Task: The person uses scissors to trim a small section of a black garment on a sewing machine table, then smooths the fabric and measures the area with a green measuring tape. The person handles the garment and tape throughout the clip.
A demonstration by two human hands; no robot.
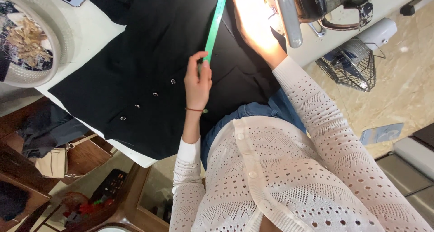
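While the left hand [197,80] pinches a flat green measuring tape [214,26], it lies straight across black buttoned fabric [149,69]. Right hand [253,22] presses flat, fingers spread. The round white mesh basket [43,15] holds dried scraps.

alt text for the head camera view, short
Two bare hands stretch a green measuring tape across a black buttoned garment on a white table: left hand pinches the near end, right hand presses the far end.

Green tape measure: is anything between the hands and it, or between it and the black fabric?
Nothing visible. The left hand pinches the near end of the green tape measure, and the right hand presses on the black garment beside its far end. The tape lies directly on the cloth; the sewing machine stands off to the side.
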